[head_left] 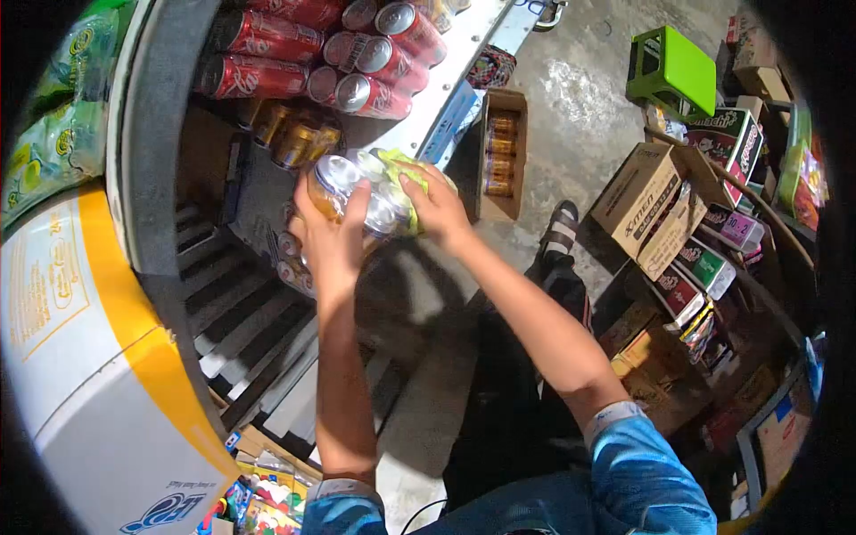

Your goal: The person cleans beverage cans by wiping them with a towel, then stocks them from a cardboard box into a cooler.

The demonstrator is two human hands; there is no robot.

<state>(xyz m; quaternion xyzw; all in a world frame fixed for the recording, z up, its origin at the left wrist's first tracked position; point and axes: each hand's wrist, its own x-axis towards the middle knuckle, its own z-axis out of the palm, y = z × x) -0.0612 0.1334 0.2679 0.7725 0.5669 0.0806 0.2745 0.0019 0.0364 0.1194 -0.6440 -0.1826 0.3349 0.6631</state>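
Observation:
A plastic-wrapped pack of cans (379, 214), with silver tops and gold sides, is held up in front of me at the shelf edge. My left hand (328, 239) wraps round its near left side, fingers closed on it. In my right hand (434, 207) is a crumpled yellow-green cloth (399, 161), pressed against the right side of the pack. Just beyond the pack, more gold cans (303, 138) stand on the shelf. Packs of red cola cans (267, 76) are stacked behind them. The underside of the held pack is mostly hidden.
An open carton of gold cans (501, 160) sits on the floor to the right. Farther right are a green plastic stool (687, 76) and an open cardboard box (637, 201) among other cartons. A large white and yellow carton (80, 419) fills the left, beside dark shelf slats (259, 285).

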